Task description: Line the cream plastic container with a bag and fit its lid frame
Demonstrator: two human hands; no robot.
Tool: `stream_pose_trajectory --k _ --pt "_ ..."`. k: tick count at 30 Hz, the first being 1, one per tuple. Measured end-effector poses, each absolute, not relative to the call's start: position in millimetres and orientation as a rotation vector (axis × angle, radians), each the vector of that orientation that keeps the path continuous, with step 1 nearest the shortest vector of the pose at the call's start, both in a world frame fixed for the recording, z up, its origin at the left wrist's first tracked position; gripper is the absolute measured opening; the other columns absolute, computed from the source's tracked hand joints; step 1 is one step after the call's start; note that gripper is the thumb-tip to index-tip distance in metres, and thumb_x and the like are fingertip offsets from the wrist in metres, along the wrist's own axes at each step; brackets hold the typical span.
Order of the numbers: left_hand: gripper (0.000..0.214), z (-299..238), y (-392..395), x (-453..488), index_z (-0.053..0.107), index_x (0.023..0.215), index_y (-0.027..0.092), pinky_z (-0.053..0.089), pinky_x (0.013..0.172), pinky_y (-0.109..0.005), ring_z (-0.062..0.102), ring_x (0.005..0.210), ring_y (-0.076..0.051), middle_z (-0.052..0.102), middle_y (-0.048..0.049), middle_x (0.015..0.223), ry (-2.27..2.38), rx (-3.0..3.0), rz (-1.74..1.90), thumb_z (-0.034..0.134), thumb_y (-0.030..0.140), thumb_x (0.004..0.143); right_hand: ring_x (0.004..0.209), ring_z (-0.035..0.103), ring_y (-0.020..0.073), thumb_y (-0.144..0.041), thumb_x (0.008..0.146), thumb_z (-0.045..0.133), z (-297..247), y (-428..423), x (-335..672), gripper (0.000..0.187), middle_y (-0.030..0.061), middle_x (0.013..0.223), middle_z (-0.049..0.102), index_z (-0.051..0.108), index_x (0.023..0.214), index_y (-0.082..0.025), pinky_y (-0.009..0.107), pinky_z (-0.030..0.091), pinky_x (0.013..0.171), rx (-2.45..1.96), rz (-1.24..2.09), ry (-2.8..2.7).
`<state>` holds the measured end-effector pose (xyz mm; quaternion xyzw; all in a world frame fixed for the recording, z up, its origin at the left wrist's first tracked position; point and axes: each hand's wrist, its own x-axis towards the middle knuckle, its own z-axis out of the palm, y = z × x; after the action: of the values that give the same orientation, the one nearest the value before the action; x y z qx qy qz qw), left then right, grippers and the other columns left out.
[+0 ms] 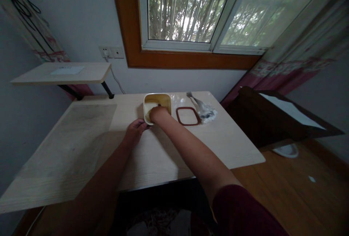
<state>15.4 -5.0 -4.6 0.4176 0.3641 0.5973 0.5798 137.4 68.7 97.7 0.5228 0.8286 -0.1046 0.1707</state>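
Note:
A square cream container [160,100] stands on the light wooden table [89,145] near its far edge. My right hand [158,114] reaches down into the container with its fingers curled; whatever they hold is hidden inside. My left hand [136,127] grips the container's near left corner, fingers closed against the rim. A brown-rimmed lid [188,116] lies flat just right of the container. Beside the lid, a metal utensil [196,103] rests on a crumpled clear plastic wrapper [208,113].
A small raised shelf [62,73] with a white sheet on it juts out at the back left. A wall socket with a plugged cable [111,52] sits below the window. A dark wooden piece of furniture [275,119] stands to the right of the table, over a wooden floor.

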Motion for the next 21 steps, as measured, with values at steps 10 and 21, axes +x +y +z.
stream_pose_trajectory --k 10,21 --pt "0.03 2.2 -9.2 13.6 0.068 0.08 0.017 0.057 0.081 -0.037 0.069 0.08 -0.018 0.072 -0.0042 0.083 0.815 0.991 1.389 0.082 0.041 0.069 0.124 0.06 0.0399 -0.018 0.083 0.069 97.2 69.0 135.2 0.038 0.0265 0.13 0.063 0.073 0.119 -0.008 0.052 0.053 0.099 1.542 -0.285 2.298" --pt "0.027 0.8 -8.0 12.6 0.067 0.08 0.017 0.056 0.081 -0.036 0.068 0.082 -0.018 0.071 -0.0036 0.084 0.776 1.0 1.408 0.081 0.038 0.07 0.116 0.064 0.0411 -0.019 0.085 0.066 95.9 67.9 136.1 0.036 0.0292 0.124 0.065 0.073 0.117 -0.004 0.051 0.056 0.093 1.508 -0.317 2.347"
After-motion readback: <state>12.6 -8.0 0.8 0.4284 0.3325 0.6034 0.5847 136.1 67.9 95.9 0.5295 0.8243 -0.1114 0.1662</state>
